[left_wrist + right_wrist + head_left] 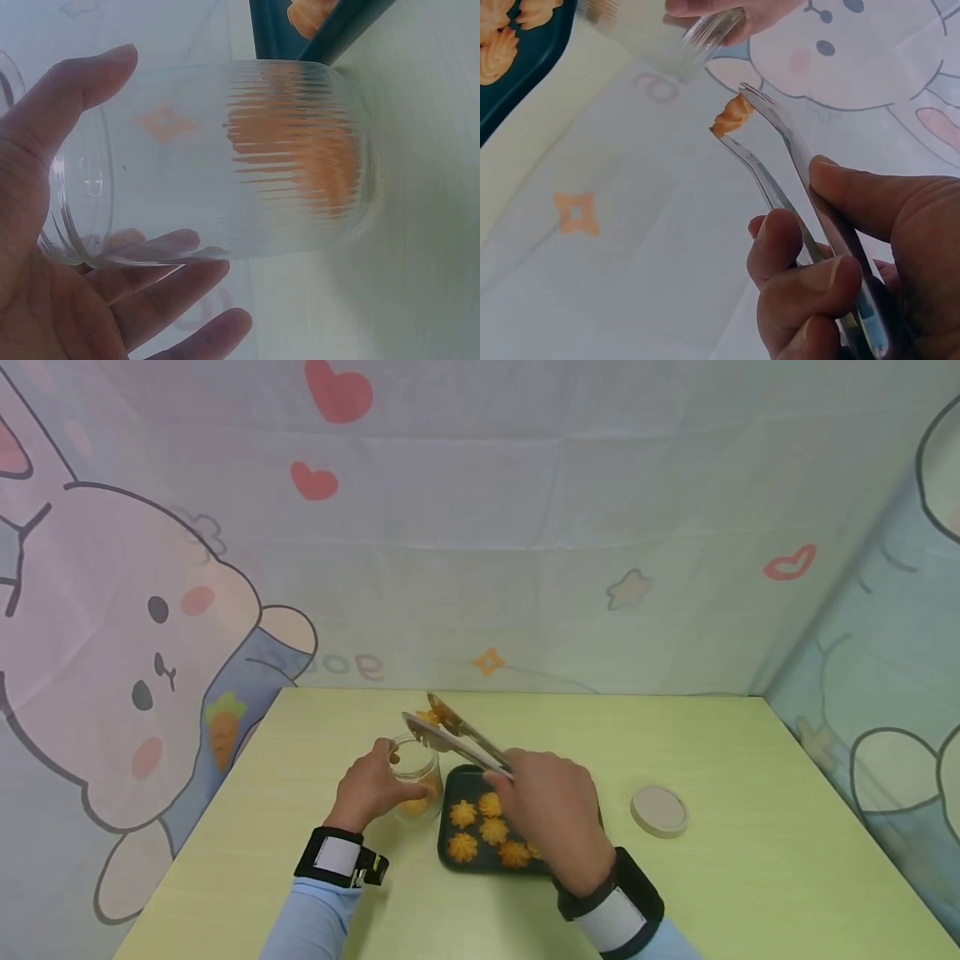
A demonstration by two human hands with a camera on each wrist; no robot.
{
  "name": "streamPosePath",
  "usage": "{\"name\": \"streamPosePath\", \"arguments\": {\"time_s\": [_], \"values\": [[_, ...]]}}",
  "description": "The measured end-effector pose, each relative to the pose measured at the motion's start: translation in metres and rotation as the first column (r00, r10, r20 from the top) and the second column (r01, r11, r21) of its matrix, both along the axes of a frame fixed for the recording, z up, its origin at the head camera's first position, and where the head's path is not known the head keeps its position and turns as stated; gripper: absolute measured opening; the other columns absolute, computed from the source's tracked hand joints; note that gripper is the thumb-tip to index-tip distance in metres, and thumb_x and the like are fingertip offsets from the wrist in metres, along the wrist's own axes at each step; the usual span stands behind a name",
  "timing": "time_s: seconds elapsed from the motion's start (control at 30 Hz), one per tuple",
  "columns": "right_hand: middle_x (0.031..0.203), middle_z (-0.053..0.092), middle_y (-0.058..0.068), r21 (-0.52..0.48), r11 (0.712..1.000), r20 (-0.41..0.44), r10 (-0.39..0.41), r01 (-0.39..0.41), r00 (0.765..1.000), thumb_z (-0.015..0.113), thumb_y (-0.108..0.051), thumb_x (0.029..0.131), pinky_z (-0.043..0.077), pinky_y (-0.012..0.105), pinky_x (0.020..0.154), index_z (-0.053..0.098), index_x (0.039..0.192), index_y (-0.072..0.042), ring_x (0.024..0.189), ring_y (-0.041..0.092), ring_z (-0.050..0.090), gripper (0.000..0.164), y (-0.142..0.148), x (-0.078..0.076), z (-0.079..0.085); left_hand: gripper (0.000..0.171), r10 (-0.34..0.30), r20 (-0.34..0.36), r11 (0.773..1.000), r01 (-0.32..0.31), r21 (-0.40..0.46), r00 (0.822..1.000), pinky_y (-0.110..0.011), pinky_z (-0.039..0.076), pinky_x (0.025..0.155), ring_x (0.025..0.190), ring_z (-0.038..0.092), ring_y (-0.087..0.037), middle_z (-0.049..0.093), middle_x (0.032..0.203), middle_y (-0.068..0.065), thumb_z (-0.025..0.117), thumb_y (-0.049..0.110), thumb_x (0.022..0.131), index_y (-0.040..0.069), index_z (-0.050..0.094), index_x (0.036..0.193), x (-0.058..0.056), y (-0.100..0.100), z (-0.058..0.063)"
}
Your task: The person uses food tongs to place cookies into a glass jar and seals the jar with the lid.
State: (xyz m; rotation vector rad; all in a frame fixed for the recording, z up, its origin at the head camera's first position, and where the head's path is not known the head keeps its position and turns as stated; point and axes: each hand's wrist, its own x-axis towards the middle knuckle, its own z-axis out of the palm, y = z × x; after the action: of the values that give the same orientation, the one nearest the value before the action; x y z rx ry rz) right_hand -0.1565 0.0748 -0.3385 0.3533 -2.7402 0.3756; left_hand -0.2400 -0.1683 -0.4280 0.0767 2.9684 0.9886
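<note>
My left hand [372,787] grips a clear glass jar [180,165] near its open mouth, thumb on one side and fingers on the other. Orange-yellow cookies [300,146] show through the ribbed lower wall. In my right hand [551,806] are metal tongs [799,161], their tips pinching one swirled cookie [733,115]. From the head view, the tong tips and that cookie are just above and behind the jar's mouth. A dark green tray [480,862] with several star-shaped cookies [493,831] lies beside the jar, partly hidden beneath my right hand.
A round, pale lid [660,811] lies on the yellow table [750,877] to the right of the tray. Behind the table's back edge hangs a printed cloth [465,527] with a rabbit and hearts; another cloth stands along the right.
</note>
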Motion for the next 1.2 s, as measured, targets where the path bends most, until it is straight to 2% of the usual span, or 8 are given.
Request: {"name": "streamPosePath", "arguments": {"time_s": [0.23,0.5,0.77,1.0,1.2], "values": [[0.055,0.050,-0.004,0.034,0.999,0.005,0.015,-0.015,1.000,0.075,-0.038,0.091,0.034,0.030,0.040,0.064,0.075,-0.015,0.045,0.014,0.044,0.031,-0.008,0.000,0.001,0.090,0.002,-0.017,1.000,-0.001,0.025,1.000,-0.053,0.053,0.090,0.115,0.065,-0.040,0.065,0.135,-0.020,0.087,0.049,0.073,-0.001,0.049,0.138,0.000,-0.001,-0.003],[0.055,0.050,-0.004,0.039,0.998,-0.011,0.043,-0.042,0.999,0.074,-0.041,0.092,0.034,0.029,0.040,0.065,0.077,-0.014,0.044,0.013,0.044,0.033,-0.014,-0.001,0.000,0.091,0.006,-0.020,1.000,-0.005,0.022,1.000,-0.054,0.054,0.087,0.111,0.067,-0.042,0.066,0.130,-0.024,0.088,0.047,0.072,-0.002,0.049,0.139,0.000,-0.001,-0.003],[0.057,0.053,-0.001,0.002,1.000,0.010,-0.014,0.014,1.000,0.074,-0.042,0.092,0.036,0.032,0.040,0.065,0.079,-0.013,0.046,0.017,0.048,0.033,-0.006,-0.005,-0.003,0.090,0.000,-0.025,1.000,0.000,0.020,1.000,-0.053,0.053,0.086,0.111,0.066,-0.042,0.067,0.131,-0.020,0.087,0.049,0.072,-0.001,0.050,0.137,-0.001,-0.001,-0.003],[0.054,0.048,-0.002,-0.034,0.999,0.019,-0.035,0.036,0.999,0.074,-0.040,0.092,0.032,0.031,0.040,0.058,0.072,-0.014,0.044,0.016,0.044,0.036,0.008,-0.007,-0.006,0.085,0.004,-0.024,1.000,-0.003,0.019,1.000,-0.052,0.053,0.085,0.110,0.066,-0.042,0.067,0.130,-0.021,0.088,0.047,0.072,-0.001,0.052,0.132,-0.001,-0.001,-0.003],[0.055,0.049,-0.002,-0.045,0.997,0.061,-0.062,0.065,0.996,0.073,-0.040,0.093,0.033,0.031,0.041,0.058,0.072,-0.014,0.045,0.017,0.045,0.036,0.022,-0.007,-0.008,0.084,0.003,-0.027,1.000,-0.003,0.010,1.000,-0.051,0.053,0.084,0.109,0.067,-0.041,0.068,0.129,-0.020,0.088,0.049,0.071,0.000,0.053,0.129,-0.001,-0.001,-0.004]]}}
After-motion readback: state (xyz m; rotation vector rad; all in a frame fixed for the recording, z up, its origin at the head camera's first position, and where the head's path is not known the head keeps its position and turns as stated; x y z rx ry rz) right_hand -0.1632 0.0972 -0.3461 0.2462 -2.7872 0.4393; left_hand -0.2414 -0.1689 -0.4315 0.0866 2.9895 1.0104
